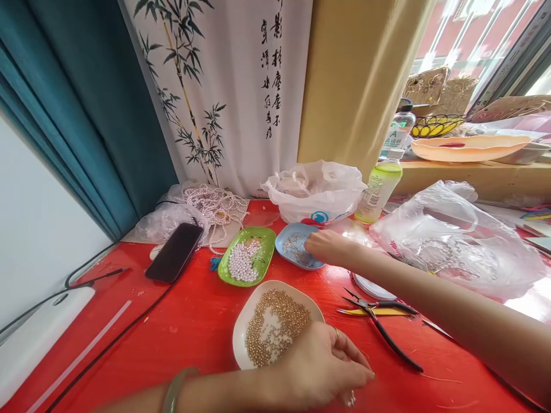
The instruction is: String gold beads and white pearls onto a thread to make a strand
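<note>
My left hand (321, 367), with a bangle on its wrist, is closed in front of the cream dish (238, 338) of gold beads (279, 321). Below its fingertips hangs a small cluster of pale beads (352, 398), too small to make out fully. My right hand (329, 246) reaches into the blue dish (286, 230), fingers drawn together among thin metal pins (295, 246); its fingertips are hidden. Beside that dish is a green tray (269, 244) holding white pearl beads (243, 261) and some orange ones.
Pliers (370, 310) and yellow tweezers (391, 312) lie under my right forearm. A phone (175, 252), cables and pearl strands (210, 203) are on the left. Behind stand a plastic-bagged bowl (318, 198) and a green-labelled bottle (379, 192); a clear bag (456, 246) lies right.
</note>
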A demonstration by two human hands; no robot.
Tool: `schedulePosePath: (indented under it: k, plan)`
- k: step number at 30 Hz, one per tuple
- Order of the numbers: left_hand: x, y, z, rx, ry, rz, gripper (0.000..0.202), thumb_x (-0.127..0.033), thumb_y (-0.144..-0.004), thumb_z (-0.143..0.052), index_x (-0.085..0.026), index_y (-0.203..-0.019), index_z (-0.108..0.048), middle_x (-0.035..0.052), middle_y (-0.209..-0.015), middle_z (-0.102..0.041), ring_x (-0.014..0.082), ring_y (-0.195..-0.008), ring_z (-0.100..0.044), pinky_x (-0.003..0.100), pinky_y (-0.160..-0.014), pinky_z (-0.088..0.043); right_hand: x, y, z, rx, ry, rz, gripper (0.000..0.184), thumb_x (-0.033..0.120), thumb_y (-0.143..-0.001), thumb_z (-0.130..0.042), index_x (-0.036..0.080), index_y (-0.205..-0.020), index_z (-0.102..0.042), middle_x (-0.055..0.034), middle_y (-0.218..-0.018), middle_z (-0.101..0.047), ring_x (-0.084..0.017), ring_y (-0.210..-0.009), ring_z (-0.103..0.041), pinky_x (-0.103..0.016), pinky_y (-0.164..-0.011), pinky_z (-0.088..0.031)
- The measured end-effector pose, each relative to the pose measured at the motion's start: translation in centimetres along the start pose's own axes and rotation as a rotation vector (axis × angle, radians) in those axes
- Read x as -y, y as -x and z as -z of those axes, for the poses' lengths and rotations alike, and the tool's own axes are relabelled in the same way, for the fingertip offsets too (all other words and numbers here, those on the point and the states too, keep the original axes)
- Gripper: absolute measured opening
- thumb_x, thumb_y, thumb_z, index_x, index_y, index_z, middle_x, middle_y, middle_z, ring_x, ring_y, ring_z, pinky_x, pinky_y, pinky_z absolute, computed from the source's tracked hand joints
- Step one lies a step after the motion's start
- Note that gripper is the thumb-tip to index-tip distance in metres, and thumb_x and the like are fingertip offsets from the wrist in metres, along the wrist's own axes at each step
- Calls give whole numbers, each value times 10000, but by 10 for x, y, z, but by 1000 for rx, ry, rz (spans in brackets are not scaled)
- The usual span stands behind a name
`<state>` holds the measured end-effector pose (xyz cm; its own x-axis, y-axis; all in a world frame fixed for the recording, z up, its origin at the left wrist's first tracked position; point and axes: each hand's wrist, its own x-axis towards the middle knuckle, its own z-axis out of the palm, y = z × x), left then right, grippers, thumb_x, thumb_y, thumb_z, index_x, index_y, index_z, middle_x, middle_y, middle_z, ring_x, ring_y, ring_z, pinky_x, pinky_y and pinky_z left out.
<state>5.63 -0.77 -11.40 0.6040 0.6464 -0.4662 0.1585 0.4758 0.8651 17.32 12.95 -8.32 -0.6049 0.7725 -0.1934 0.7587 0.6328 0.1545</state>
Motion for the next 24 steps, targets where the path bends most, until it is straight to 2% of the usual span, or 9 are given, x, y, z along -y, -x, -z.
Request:
schedulePosePath:
  k: [3,8,11,14,15,16,17,19,24]
  plan:
    - [1,0,0,-23,2,-21,124,-224,-593,-605,-114,-645,-575,-47,-385,-473,48,-315,-368,172,-333,-255,3,-5,2,20,-43,-12,208,278,-848,-496,146,-997,-554,-44,-1003,-586,-156,-855,-577,-366,-746,-471]
    - [1,2,-1,-95,43,-47,132,-224,-605,-610,-109,-663,-578,-60,-377,-447,34,-304,-326,162,-317,-190,2,12,12,-113,-241,-131,99,156,-763,-534,91,-745,-607,-79,-757,-625,-186,-744,-588,-308,-654,-442]
    - [-1,3,-3,-125,128,-67,116,-211,-621,-603,-111,-667,-569,-78,-364,-415,24,-299,-295,163,-328,-198,6,47,16,-244,-422,-203,141,119,-750,-442,109,-747,-582,-50,-712,-609,-143,-679,-567,-235,-578,-409]
    - [-7,6,-5,-195,198,-72,94,-185,-624,-606,-110,-656,-560,-91,-346,-381,20,-313,-274,163,-351,-222,21,93,9,-290,-607,-237,187,155,-791,-350,122,-742,-527,-12,-635,-561,-90,-570,-523,-185,-487,-386]
    - [-9,7,-5,-224,209,-79,94,-178,-621,-612,-108,-654,-559,-89,-355,-386,19,-322,-278,162,-359,-231,28,107,3,-297,-700,-232,181,174,-795,-340,134,-724,-502,6,-603,-534,-77,-536,-501,-174,-469,-382]
    - [-11,8,-6,-245,210,-88,99,-175,-617,-620,-107,-653,-559,-86,-370,-394,19,-332,-287,162,-365,-239,35,119,-3,-309,-970,-235,138,196,-782,-381,141,-708,-483,13,-601,-518,-70,-519,-481,-174,-467,-378]
    - [-13,9,-6,-259,202,-98,106,-178,-617,-627,-105,-652,-559,-82,-384,-402,20,-340,-296,162,-368,-246,43,130,-10,-264,-1194,-223,115,207,-764,-413,149,-683,-469,26,-575,-496,-64,-492,-455,-174,-453,-361]
    - [-15,10,-8,-277,173,-119,120,-192,-621,-634,-104,-645,-557,-80,-395,-404,24,-348,-308,163,-369,-251,57,144,-23,-163,-1473,-217,105,220,-750,-454,151,-672,-468,52,-530,-451,-54,-458,-404,-168,-433,-320]
    - [-14,10,-11,-327,97,-115,143,-220,-634,-631,-110,-624,-540,-75,-389,-414,31,-350,-335,158,-363,-246,74,151,-41,-84,-1766,-178,148,252,-730,-533,141,-644,-486,60,-527,-437,-47,-467,-379,-164,-448,-296]
